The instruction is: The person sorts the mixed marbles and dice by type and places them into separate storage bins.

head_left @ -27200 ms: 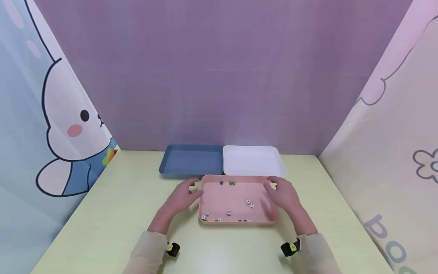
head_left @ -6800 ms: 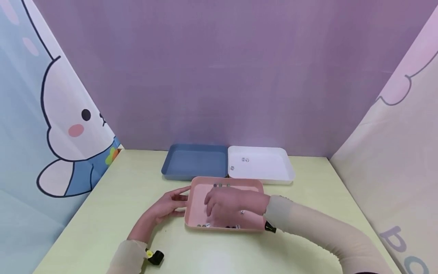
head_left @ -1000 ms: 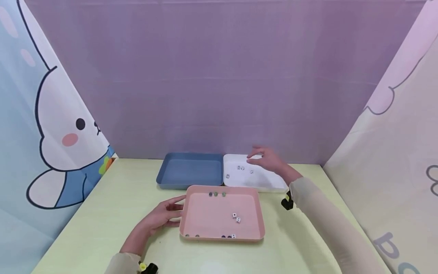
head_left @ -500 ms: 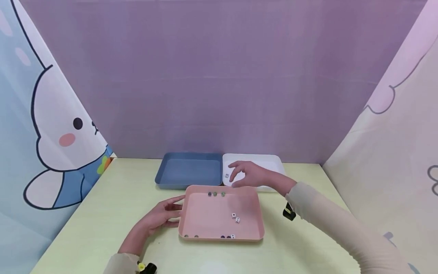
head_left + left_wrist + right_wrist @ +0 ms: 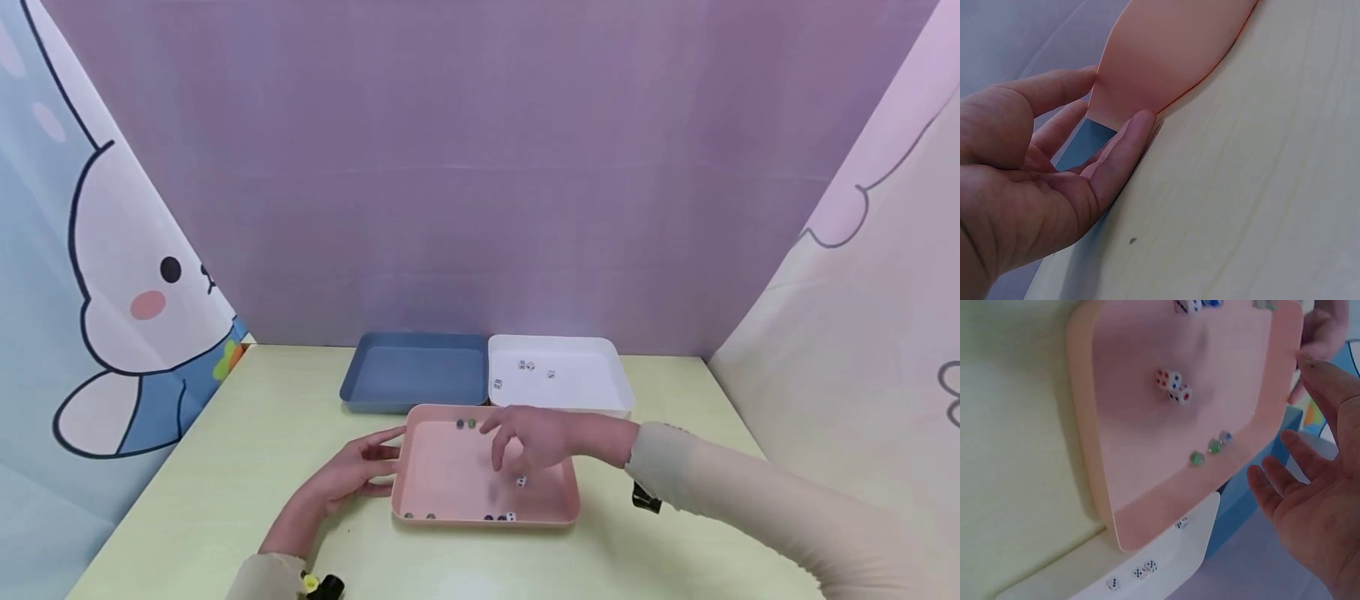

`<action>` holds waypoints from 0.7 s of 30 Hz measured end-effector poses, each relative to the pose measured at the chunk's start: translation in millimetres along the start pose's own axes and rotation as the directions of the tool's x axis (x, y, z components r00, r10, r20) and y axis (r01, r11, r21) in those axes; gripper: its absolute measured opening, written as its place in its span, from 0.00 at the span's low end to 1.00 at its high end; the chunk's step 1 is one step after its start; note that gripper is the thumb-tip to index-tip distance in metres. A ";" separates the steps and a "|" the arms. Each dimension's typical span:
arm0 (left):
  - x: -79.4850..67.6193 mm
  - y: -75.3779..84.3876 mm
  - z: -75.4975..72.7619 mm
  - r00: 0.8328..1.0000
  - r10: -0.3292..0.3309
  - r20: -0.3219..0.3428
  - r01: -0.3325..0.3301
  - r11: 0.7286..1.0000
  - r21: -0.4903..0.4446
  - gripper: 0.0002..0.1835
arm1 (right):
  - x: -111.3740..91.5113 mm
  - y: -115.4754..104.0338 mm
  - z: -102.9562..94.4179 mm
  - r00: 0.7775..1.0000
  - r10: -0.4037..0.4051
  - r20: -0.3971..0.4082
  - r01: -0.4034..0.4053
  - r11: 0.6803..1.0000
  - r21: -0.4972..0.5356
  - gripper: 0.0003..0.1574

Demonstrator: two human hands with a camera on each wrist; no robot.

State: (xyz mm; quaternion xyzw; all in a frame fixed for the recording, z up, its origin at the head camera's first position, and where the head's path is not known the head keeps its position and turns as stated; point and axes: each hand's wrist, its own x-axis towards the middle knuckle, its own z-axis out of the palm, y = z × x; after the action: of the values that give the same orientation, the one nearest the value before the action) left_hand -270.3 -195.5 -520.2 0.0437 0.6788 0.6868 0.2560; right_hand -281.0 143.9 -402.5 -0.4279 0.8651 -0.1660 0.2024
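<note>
My right hand point(image 5: 536, 437) hovers over the pink tray point(image 5: 442, 475) with fingers spread and nothing between them. In the right wrist view this hand point(image 5: 1322, 500) overlaps the tray's far rim. Two white dice point(image 5: 1168, 379) lie together mid-tray, and another die point(image 5: 511, 517) sits by the front wall beside dark marbles point(image 5: 495, 518). Green and bluish marbles point(image 5: 1214, 446) rest along the back wall; more marbles point(image 5: 420, 516) lie at the front left. My left hand point(image 5: 352, 471) touches the tray's left wall with loosely extended fingertips point(image 5: 1144, 122).
Behind stand a blue tray point(image 5: 420, 375), with nothing visible in it, and a white tray point(image 5: 585, 375) holding several dice point(image 5: 525, 365). The pale wooden table point(image 5: 285, 417) ends at a purple backdrop point(image 5: 480, 208), with printed curtains point(image 5: 142, 333) at either side.
My right hand has come from over the white tray forward to above the pink tray. Since the oldest frame, several dice have moved from the pink tray into the white one. My left hand stays put.
</note>
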 end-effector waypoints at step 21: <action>-0.4 1.2 1.3 1.000 0.016 0.005 -0.016 1.000 -0.002 0.36 | 3.3 -3.0 32.1 0.938 -0.303 0.170 0.344 0.747 -0.569 0.08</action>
State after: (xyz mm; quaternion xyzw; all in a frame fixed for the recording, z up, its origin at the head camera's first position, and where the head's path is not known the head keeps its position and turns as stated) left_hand -269.8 -194.4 -518.8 0.0505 0.6770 0.6894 0.2525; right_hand -265.0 135.9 -429.5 -0.6178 0.7788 0.0931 0.0561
